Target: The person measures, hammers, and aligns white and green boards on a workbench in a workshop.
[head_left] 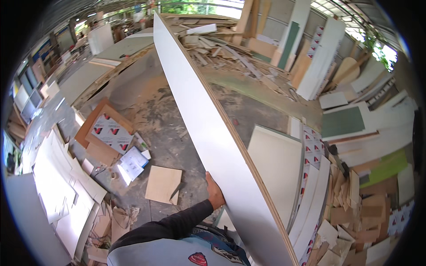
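Observation:
A long white-faced board (195, 119) with a bare plywood edge runs from the lower right of the view up to the far top. It stands tilted on its narrow side, close in front of my body. My left hand (214, 191), at the end of a dark sleeve, holds the board's left edge. The thumb points up along it, while the other fingers are hidden behind or under the board. My right hand is out of sight. On the floor left of the board lies a square piece of plywood (159, 179) with a dark tool (177, 190) on it.
Papers (133, 162) and brown cardboard with a printed sheet (111, 133) lie left. White sheets (53, 177) are stacked farther left. Right of the board are stacked panels (273, 164) and offcuts (372, 217). Scrap wood (239, 57) is heaped at the back.

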`<state>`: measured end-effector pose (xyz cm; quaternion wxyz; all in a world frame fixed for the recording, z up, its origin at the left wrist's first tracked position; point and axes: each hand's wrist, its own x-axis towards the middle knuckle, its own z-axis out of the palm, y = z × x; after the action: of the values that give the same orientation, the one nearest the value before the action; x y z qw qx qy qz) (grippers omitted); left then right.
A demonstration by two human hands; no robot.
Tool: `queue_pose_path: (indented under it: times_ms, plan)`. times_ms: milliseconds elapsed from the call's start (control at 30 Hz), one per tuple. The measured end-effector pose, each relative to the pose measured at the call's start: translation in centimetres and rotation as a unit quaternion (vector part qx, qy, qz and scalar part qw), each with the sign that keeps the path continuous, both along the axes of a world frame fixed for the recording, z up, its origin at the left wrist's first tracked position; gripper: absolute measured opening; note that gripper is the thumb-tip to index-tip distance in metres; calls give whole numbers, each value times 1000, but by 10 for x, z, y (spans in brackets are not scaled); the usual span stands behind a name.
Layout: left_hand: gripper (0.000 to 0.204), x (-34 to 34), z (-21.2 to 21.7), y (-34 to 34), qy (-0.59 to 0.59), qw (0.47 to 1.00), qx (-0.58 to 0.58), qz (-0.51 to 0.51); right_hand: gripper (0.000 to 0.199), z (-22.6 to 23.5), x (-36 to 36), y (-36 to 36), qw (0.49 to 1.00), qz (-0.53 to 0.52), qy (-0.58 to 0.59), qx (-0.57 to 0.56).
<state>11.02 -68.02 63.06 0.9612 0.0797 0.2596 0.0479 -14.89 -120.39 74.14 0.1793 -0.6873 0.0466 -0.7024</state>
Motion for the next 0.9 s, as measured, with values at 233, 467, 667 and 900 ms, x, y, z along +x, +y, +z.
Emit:
queue_pose_path:
  times_ms: [233,467,667,900]
  plan:
    - [90,70,18,122,51,993,58,89,77,1,170,107,996,75,12,41]
    - [89,188,-31,232,74,985,31,151,74,-48,355,174,985,158,-7,65]
    - [91,278,-8,332,59,970,93,218,72,-61,538,236,971,208,7,114]
    - [91,379,3,422,88,954,94,270,64,14,715,409,965,228,42,123]
